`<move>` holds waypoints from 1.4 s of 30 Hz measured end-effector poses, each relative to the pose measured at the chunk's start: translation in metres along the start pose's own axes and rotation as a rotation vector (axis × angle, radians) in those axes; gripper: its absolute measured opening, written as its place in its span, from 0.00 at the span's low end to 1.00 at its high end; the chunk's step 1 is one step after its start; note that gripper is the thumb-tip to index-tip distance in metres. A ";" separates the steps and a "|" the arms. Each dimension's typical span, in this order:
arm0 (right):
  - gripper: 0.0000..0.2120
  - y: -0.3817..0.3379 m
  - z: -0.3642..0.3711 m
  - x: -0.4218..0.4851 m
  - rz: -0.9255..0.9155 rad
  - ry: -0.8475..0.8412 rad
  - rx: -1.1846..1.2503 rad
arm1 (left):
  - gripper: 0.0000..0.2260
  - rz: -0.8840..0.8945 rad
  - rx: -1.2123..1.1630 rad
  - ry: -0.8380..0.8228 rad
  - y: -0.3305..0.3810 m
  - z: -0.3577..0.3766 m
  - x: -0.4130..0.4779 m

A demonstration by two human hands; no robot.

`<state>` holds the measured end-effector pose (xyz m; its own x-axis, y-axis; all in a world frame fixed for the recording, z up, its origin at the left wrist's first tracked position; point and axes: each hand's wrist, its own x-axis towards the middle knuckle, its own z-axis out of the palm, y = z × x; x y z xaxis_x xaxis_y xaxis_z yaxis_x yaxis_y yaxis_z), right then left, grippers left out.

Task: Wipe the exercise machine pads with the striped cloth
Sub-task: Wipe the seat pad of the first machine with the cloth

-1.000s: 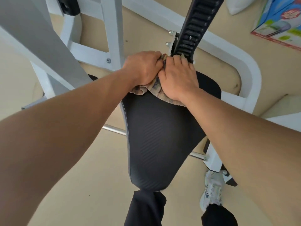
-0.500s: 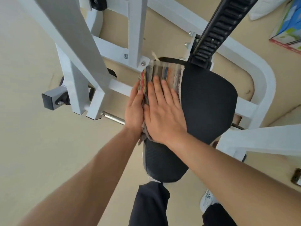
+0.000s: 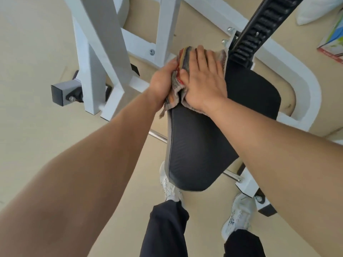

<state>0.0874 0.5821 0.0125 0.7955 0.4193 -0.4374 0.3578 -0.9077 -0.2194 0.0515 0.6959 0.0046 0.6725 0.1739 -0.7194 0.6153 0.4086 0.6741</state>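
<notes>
A black padded seat point(image 3: 207, 145) of the white exercise machine fills the middle of the head view. The striped cloth point(image 3: 182, 58) lies bunched over the seat's far left corner, draping down its left edge. My right hand point(image 3: 204, 78) presses flat on top of the cloth, fingers spread and pointing away from me. My left hand point(image 3: 163, 80) clutches the cloth's left side against the pad's edge, fingers curled into the fabric. Most of the cloth is hidden under both hands.
White frame posts point(image 3: 104, 52) rise at the left, a black ribbed bar point(image 3: 259, 26) slants up from the seat's far end. A curved white base tube point(image 3: 304, 86) wraps the right side. My shoes point(image 3: 239, 214) stand on the beige floor below the seat; a coloured box point(image 3: 332, 43) lies far right.
The cloth and both hands stay at the seat's far left corner; my left hand has changed from lying flat beside the cloth to gripping its side. The view has shifted slightly.
</notes>
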 end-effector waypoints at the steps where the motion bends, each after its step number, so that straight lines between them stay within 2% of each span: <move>1: 0.31 -0.004 0.002 -0.016 -0.035 0.003 -0.003 | 0.18 0.020 -0.063 0.009 -0.009 0.002 -0.016; 3: 0.31 -0.011 0.005 -0.048 -0.113 0.006 -0.022 | 0.19 0.042 -0.162 0.050 -0.025 0.006 -0.054; 6: 0.33 -0.014 0.009 -0.095 -0.223 0.001 -0.055 | 0.20 0.007 -0.131 0.143 -0.047 0.012 -0.110; 8: 0.33 -0.009 0.015 -0.122 -0.265 -0.001 -0.077 | 0.22 0.007 -0.078 0.123 -0.060 0.014 -0.135; 11: 0.31 -0.002 0.022 -0.158 -0.313 0.031 -0.078 | 0.20 0.002 -0.040 0.178 -0.077 0.019 -0.166; 15: 0.29 0.004 0.040 -0.202 -0.329 0.143 -0.046 | 0.21 0.159 0.044 0.210 -0.115 0.028 -0.204; 18: 0.29 0.019 0.071 -0.244 -0.295 0.239 -0.007 | 0.24 0.273 0.324 0.279 -0.145 0.038 -0.232; 21: 0.31 0.024 0.105 -0.267 -0.247 0.408 0.163 | 0.29 0.334 0.801 0.320 -0.170 0.033 -0.249; 24: 0.31 -0.003 0.118 -0.265 -0.036 0.475 0.388 | 0.28 0.417 1.224 0.313 -0.170 0.005 -0.237; 27: 0.32 -0.032 0.118 -0.267 0.187 0.503 0.737 | 0.27 0.571 1.481 0.157 -0.149 -0.015 -0.224; 31: 0.33 -0.058 0.107 -0.255 0.252 0.624 1.205 | 0.28 0.698 1.722 -0.102 -0.113 -0.028 -0.205; 34: 0.32 -0.064 0.100 -0.228 0.441 0.730 1.441 | 0.28 0.758 1.841 -0.311 -0.083 -0.015 -0.176; 36: 0.31 -0.056 0.099 -0.216 0.543 0.763 1.562 | 0.27 0.783 1.917 -0.434 -0.069 -0.001 -0.154; 38: 0.33 -0.036 0.095 -0.201 0.563 0.749 1.699 | 0.28 0.799 1.958 -0.512 -0.062 0.017 -0.132; 42: 0.33 0.025 0.079 -0.161 0.612 0.720 1.843 | 0.27 0.828 1.999 -0.564 -0.054 0.072 -0.088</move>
<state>-0.0707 0.4935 0.0090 0.7658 -0.3591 -0.5334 -0.4062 0.3729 -0.8342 -0.0117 0.5939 0.0437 0.7106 -0.5702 -0.4122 -0.5308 -0.8190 0.2179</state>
